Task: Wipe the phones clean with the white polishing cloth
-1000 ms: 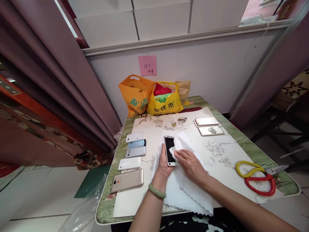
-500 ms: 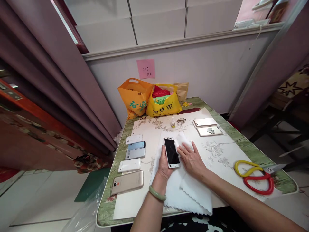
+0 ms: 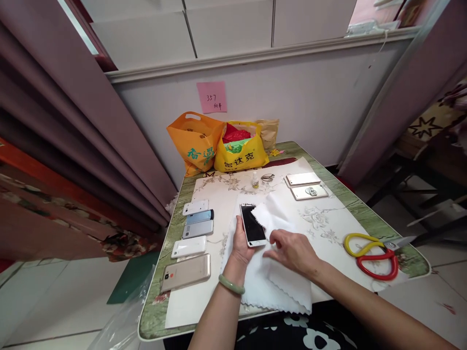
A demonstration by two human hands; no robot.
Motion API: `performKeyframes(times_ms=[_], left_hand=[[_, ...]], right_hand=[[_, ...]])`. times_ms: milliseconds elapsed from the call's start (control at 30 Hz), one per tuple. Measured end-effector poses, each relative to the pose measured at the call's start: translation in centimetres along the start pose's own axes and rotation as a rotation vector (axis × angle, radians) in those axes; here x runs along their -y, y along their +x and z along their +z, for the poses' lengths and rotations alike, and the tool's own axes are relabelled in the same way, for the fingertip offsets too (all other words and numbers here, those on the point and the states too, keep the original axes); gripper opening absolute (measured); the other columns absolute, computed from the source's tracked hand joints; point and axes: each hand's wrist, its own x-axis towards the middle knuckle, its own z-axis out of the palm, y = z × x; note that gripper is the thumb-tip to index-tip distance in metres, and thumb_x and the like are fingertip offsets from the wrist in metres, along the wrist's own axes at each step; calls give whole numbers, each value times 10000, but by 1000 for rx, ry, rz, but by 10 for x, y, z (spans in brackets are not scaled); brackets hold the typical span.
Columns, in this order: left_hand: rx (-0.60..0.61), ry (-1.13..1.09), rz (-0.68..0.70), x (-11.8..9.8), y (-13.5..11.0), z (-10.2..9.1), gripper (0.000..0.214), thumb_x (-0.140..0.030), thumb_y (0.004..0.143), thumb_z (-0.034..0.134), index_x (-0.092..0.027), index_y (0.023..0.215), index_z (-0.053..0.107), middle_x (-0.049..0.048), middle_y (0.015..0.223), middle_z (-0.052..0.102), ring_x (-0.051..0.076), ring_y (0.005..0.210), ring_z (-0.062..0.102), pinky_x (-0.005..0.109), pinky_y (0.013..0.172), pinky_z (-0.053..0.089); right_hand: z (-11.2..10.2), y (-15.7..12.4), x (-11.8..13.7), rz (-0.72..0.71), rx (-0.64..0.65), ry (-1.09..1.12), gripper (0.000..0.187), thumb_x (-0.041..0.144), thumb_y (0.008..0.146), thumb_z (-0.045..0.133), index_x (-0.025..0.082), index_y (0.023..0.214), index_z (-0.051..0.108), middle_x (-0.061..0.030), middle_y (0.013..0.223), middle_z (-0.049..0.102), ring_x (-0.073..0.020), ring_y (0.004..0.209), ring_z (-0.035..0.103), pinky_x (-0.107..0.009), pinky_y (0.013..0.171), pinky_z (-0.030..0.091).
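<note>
L hand (image 3: 243, 244) grips wht phone (image 3: 253, 227), long axis near–far; R hand (image 3: 295, 251) just right, thumb & index apart, over cloth (image 3: 274, 214).

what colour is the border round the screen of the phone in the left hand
White on the smartphone, seen in the head view.

My left hand (image 3: 242, 246): holds one white phone (image 3: 252, 226), its black screen upward.
My right hand (image 3: 295, 252): bent fingers, at the white cloth (image 3: 273, 214), just beside the phone.
Desk (image 3: 152, 326), left side: five phones (image 3: 198, 229) in a column.
Desk, right side: scissors (image 3: 389, 253).
</note>
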Motion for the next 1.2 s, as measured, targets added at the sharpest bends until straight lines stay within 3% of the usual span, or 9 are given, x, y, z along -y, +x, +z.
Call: performKeyframes(times_ms=[100, 233, 333, 500, 633, 767, 900, 1033, 1200], left_hand=[[0, -1, -10, 1, 1, -2, 504, -582, 875, 504, -154, 1082, 673, 74, 878, 741, 202, 755, 692, 349, 770, 551], [42, 12, 7, 2, 0, -2, 528, -576, 880, 498, -165, 1181, 640, 95, 1047, 729, 225, 919, 690, 377, 898, 520], [48, 9, 12, 2, 1, -2, 540, -567, 885, 496, -167, 1227, 618, 106, 1142, 704, 241, 1042, 660, 387, 973, 480], [-12, 12, 33, 2, 4, -4, 536, -558, 894, 485, -157, 1219, 626, 104, 1133, 709, 239, 1063, 653, 389, 1012, 453], [20, 7, 5, 2, 5, -6, 564, -567, 891, 483, -150, 1252, 604, 115, 1147, 701, 251, 1063, 651, 409, 1015, 447], [24, 0, 13, 1, 6, -8, 540, -556, 884, 508, -141, 1209, 626, 109, 1097, 716, 232, 1010, 669, 369, 985, 466], [2, -20, 23, 1, 6, -9, 509, -551, 892, 498, -142, 1151, 653, 97, 1045, 729, 217, 966, 682, 345, 962, 483], [12, -16, 55, 2, 6, -10, 480, -513, 897, 518, -134, 1158, 652, 98, 1069, 728, 209, 992, 677, 334, 961, 491], [23, -14, 29, 0, 6, -7, 482, -520, 893, 520, -140, 1154, 659, 94, 1043, 736, 218, 994, 677, 355, 968, 491]], right_hand=[[1, -23, 9, -115, 164, -28, 380, 536, 694, 765, 253, 897, 613, 10, 799, 652, -182, 688, 620, -269, 579, 406], [-9, -42, -4, -205, 210, -10, 79, 316, 865, 615, 263, 923, 615, -11, 871, 649, -185, 786, 628, -277, 663, 441], [-28, -53, -19, -152, 193, 41, 110, 248, 913, 495, 262, 908, 604, -9, 838, 649, -164, 742, 625, -258, 641, 431], [-69, -72, -36, -60, 357, -26, 151, 282, 816, 608, 249, 672, 580, 11, 596, 608, -152, 521, 552, -265, 502, 293], [-83, -44, -31, 41, 284, -44, 378, 481, 877, 550, 244, 585, 586, 4, 506, 573, -154, 473, 522, -270, 487, 243], [-57, 24, -10, 126, -18, 138, 332, 509, 901, 516, 238, 736, 612, 8, 660, 654, -144, 572, 578, -249, 537, 325], [-7, 73, 1, 167, -5, 209, 241, 436, 808, 658, 215, 882, 598, 3, 740, 673, -149, 643, 607, -235, 564, 355], [17, 79, -9, 189, -12, 211, 80, 174, 833, 531, 202, 817, 604, 0, 722, 670, -136, 650, 594, -228, 586, 354], [17, 71, -15, 182, -66, 259, 203, 347, 909, 483, 206, 810, 590, 2, 678, 651, -147, 614, 582, -246, 584, 370]])
